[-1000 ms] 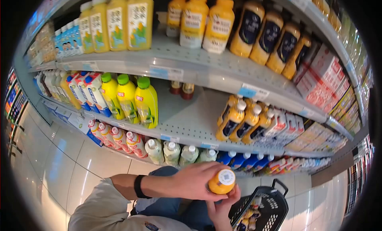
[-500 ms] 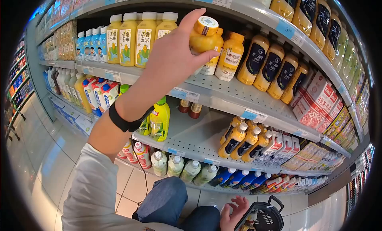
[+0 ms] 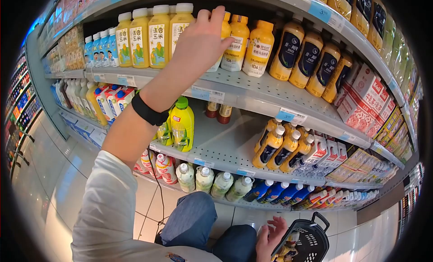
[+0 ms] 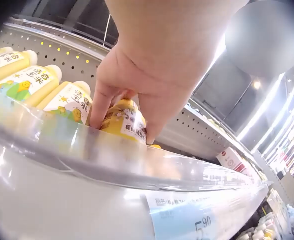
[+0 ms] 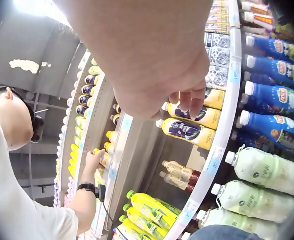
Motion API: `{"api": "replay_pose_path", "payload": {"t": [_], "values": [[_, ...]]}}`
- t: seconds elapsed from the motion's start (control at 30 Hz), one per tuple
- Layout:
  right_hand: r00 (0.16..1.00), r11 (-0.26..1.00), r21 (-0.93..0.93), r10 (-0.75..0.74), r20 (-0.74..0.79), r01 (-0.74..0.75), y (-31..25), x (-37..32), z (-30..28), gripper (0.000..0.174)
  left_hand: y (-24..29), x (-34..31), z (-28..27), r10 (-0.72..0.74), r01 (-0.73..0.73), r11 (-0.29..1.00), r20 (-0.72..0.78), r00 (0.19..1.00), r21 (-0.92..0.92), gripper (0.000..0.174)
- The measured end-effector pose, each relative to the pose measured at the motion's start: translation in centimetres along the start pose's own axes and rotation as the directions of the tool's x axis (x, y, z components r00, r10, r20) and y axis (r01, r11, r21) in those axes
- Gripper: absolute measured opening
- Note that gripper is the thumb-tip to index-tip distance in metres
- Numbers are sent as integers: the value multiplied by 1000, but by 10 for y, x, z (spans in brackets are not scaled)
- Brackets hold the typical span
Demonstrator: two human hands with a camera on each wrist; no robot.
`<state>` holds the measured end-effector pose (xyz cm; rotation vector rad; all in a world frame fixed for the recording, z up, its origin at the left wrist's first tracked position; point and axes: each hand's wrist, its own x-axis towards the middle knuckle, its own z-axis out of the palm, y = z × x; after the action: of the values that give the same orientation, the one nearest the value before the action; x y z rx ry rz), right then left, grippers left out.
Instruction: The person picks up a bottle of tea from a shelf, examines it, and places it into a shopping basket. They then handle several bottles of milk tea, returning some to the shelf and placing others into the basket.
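Note:
In the head view my left hand (image 3: 200,45) is at the upper shelf, round a yellow bottle (image 3: 225,31) that it mostly covers. The left wrist view shows the fingers and thumb of this hand (image 4: 152,65) on either side of the bottle (image 4: 126,121), behind the shelf's front edge. Two similar yellow-capped bottles (image 3: 236,43) stand just right of it. Low down, my right hand (image 3: 269,238) holds nothing, fingers loosely bent, beside the black basket (image 3: 321,237). It fills the top of the right wrist view (image 5: 152,65).
Corn drink bottles (image 3: 158,36) stand left of the left hand, dark-labelled bottles (image 3: 288,52) to the right. The lower shelf (image 3: 225,142) holds green-capped bottles (image 3: 182,126) and more dark-labelled ones. A price-tagged shelf edge (image 3: 252,106) runs below the left hand. Several items lie in the basket.
Both hands were at a yellow bottle near the lap. My left hand then raised it to the upper shelf and has since lowered it among the bottles. My right hand let go and stayed low.

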<state>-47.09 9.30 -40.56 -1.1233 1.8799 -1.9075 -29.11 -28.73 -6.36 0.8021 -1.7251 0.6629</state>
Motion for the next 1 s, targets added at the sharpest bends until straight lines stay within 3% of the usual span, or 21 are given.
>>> {"api": "replay_pose_path", "payload": {"t": [0.03,0.1,0.13,0.2,0.33,0.43,0.5,0.63,0.73,0.8,0.97,1.0], "values": [[1000,1000,10,-9,-16,9,2,0,-2,58,2,2,-3,3,-3,1000,2,1000,-1,70],[999,1000,20,-16,-34,17,4,1,-7,58,6,7,-9,115,-111,959,2,993,260,68],[998,1000,6,-11,-56,12,5,1,-10,57,6,11,-13,118,-115,959,3,993,258,68],[996,1000,-29,-15,-90,12,7,-1,-14,55,2,20,-19,120,-166,918,145,982,360,69],[995,1000,-13,-15,-102,14,11,-3,-17,52,-11,33,-24,134,-218,897,233,963,384,73],[994,1000,-15,-29,-105,27,15,-4,-17,52,-17,38,-32,236,-308,890,241,942,335,80],[994,999,-20,-40,-103,38,14,-3,-17,52,-16,39,-37,278,-398,853,353,894,337,86],[992,997,-48,-59,-109,54,11,1,-19,52,-12,45,-29,176,-346,867,429,886,359,89],[988,998,-50,-39,-152,31,13,2,-21,52,-21,48,-17,206,-378,848,426,881,371,86],[988,998,-59,-37,-151,28,12,1,-24,52,-22,50,-17,300,-448,812,391,870,375,48],[987,998,-54,-39,-157,31,17,1,-33,51,-24,51,-10,265,-434,825,430,863,362,50],[997,990,-140,-5,-74,-6,16,3,-39,50,-25,51,-6,261,-430,817,419,869,383,50]]}}
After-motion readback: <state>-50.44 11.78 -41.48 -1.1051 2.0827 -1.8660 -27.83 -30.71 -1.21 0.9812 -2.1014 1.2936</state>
